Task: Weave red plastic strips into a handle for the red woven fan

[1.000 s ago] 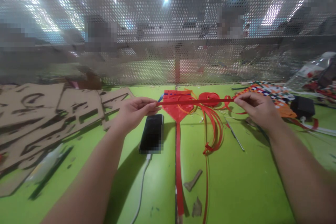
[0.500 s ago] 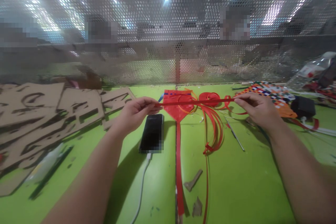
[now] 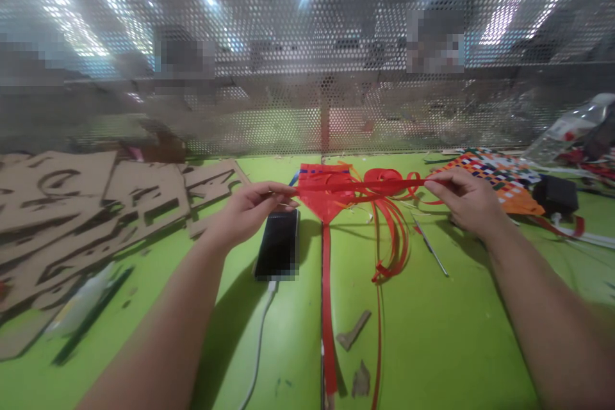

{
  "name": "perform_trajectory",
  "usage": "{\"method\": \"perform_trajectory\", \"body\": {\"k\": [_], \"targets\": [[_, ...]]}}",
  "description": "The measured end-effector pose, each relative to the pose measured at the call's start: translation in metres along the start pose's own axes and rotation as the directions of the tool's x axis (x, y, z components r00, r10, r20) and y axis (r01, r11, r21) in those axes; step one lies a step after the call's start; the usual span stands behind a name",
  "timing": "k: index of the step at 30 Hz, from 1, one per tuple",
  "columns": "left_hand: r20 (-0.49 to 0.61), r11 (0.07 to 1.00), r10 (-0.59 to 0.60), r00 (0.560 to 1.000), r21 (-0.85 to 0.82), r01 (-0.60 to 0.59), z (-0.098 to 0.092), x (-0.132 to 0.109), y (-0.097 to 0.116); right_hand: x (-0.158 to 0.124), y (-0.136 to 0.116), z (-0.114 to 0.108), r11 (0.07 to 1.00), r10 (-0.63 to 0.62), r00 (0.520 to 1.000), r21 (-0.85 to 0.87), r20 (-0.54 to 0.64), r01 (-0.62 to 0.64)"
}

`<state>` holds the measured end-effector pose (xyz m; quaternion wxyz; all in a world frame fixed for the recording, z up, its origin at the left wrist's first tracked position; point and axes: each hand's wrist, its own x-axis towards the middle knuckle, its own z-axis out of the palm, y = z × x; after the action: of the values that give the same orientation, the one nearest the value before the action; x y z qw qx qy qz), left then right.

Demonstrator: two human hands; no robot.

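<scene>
A narrow red ribbon stretches sideways between my two hands. My left hand pinches one end just above a black phone. At the other end, my right hand grips the ribbon between thumb and fingers. Behind the ribbon lies a red pointed fabric piece with a blue band along its top. From its tip a red strip runs toward me along the table seam. Loops of red ribbon and a flat red coil lie right of it, partly covered by the stretched ribbon.
Cut cardboard sheets pile up at the left, near a dark green pen. A thin metal tool, a woven checkered piece, a black adapter and a plastic bottle are on the right. A perforated metal screen stands behind.
My right hand has moved slightly left. The red ribbon between my hands now looks wider and a little slacker, with part of it sagging below. My left hand has barely shifted.
</scene>
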<state>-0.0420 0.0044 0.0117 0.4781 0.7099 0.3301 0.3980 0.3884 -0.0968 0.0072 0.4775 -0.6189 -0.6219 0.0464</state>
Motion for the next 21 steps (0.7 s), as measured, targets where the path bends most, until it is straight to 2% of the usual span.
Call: {"method": "perform_trajectory", "body": {"k": [9, 15, 21], "targets": [[0.044, 0.999, -0.033, 0.998, -0.001, 0.033, 0.0019, -0.0009, 0.0004, 0.0010, 0.0029, -0.0015, 1.000, -0.015, 1.000, -0.017, 0.017, 0.015], [0.099, 0.997, -0.079, 0.992, 0.022, 0.077, 0.0023, -0.0019, -0.0019, 0.0005, 0.0047, -0.0005, 1.000, 0.010, 1.000, -0.027, -0.012, -0.011], [0.119, 0.996, -0.032, 0.992, 0.090, 0.021, 0.0038, -0.0032, 0.0014, 0.0004, 0.0026, -0.0027, 0.998, 0.054, 0.997, -0.028, -0.061, -0.056]]}}
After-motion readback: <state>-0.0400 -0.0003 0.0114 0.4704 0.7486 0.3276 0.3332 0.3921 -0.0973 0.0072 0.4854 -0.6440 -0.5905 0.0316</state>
